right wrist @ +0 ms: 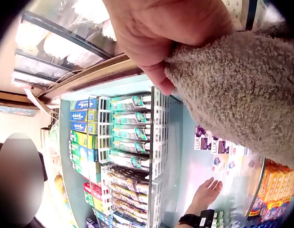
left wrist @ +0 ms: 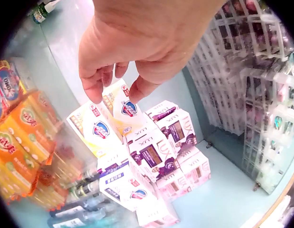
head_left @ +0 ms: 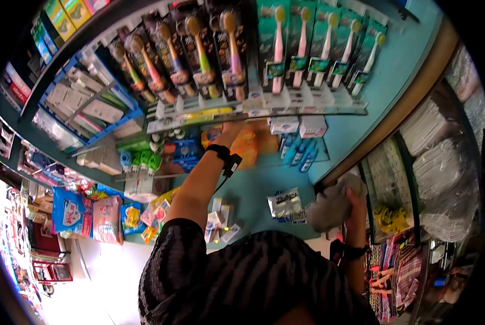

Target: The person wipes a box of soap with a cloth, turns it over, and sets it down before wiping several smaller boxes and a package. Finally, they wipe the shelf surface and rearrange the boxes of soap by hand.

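Note:
My left hand reaches under the toothbrush shelf, blurred in the head view. In the left wrist view, its thumb and fingers stand apart, fingertips right at the top of a white and yellow soap box. Another such soap box leans beside it, among LUX soap boxes stacked below and to the right. From the right wrist view this hand shows loosely spread fingers beside the boxes. My right hand grips a fuzzy grey towel, bunched up at the right of the shelving.
Packaged toothbrushes hang above in a clear rack. Orange soap packs stand left of the boxes. Blue bottles stand at the right. A silver packet lies on the lower ledge. Bagged white goods fill shelves at far right.

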### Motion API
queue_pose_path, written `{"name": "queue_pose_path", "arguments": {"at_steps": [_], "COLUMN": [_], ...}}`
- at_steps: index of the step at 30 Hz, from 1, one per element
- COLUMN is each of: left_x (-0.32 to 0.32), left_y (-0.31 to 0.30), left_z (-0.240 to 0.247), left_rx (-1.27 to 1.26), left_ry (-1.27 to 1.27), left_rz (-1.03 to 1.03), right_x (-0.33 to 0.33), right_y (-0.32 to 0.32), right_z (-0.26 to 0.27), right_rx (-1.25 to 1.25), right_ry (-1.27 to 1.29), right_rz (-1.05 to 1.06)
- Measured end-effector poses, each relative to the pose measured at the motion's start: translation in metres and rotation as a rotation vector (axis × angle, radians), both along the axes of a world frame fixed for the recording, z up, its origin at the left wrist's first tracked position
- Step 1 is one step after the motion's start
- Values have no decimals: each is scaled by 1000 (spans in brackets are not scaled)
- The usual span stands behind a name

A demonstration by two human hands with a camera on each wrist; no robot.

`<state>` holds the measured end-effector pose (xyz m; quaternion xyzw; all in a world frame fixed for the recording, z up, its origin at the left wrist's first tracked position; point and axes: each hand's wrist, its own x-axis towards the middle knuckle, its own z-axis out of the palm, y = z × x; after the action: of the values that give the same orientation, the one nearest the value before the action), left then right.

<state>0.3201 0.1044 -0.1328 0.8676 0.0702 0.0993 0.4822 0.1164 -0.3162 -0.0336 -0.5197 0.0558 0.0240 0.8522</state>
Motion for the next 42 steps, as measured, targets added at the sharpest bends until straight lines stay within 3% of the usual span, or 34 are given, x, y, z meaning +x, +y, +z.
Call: {"name": "queue_pose_path", "arguments": {"at_steps": [7,16,21,29,34,36,38,42], "left_x": [59,86,81,39,0,-31,-86,-119], "left_y": [16,31,35,43,40,28,0,-8], "left_z": [2,4,5,11,8,25,87,44], "left_rx": [438,585,614,615,629,503,145,318], "left_ry": [149,209,201,81,-194,-191,111,16], "left_rz": [-48,-80,-97,-137,-208,-245,-255,-187], "right_x": [7,18,22,21,22,24,27,28], "right_y": [-16,-19,-6,-6,-8,-4,0,24], "right_z": [-12,-30,-12,-25,-29,-25,-25,-12], "right_rx": [44,73,57,41,66,26,7,38], "right_ry": [20,67,110,45,86,85,96,2], "right_rz": [-65,-61,-41,-59,-58,-26,-13,47]}}
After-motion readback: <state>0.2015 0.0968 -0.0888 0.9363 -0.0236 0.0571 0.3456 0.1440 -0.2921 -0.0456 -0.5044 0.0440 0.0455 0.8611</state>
